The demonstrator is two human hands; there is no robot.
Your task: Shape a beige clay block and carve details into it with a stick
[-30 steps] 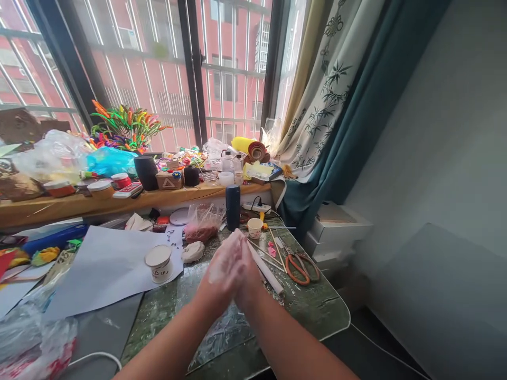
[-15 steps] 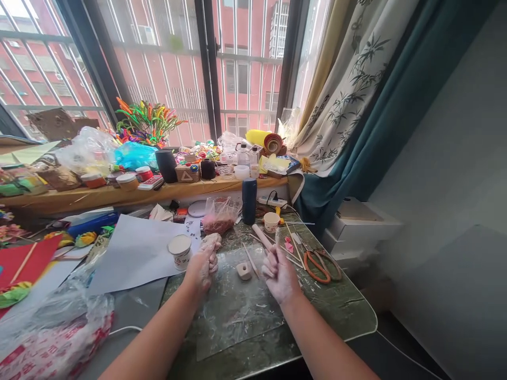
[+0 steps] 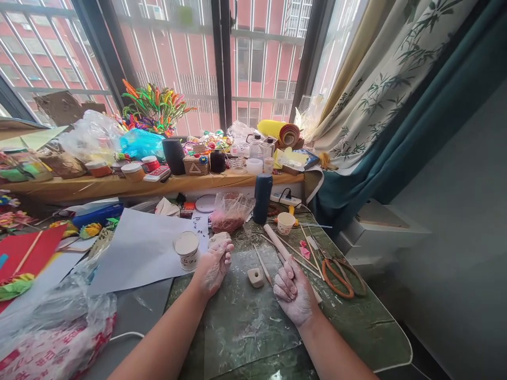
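My left hand [image 3: 214, 268], dusted white, has its fingers curled in beside a pale clay lump [image 3: 219, 238]; whether anything is inside them is hidden. My right hand [image 3: 293, 293] is closed with its palm turned up and powder on the fingers. What it may hold does not show. Just beyond it a pale rolling pin [image 3: 276, 240] lies slanting on the table. Between the hands, a small clay block [image 3: 255, 277] with a hole in its top rests on a clear sheet [image 3: 237, 322]. A thin pointed stick [image 3: 262, 264] lies next to the block.
Left of my left hand stands a paper cup [image 3: 187, 253] on white paper [image 3: 138, 253]. Farther back are a bag of reddish-brown material [image 3: 229, 219], a dark blue cylinder [image 3: 262, 198] and a smaller cup [image 3: 285, 224]. Orange-handled scissors [image 3: 336, 279] and thin sticks lie at right.
My right index finger, which pointed upward, is now curled in, and that hand has come lower and nearer. The view has shifted slightly. The clay block stays in place.
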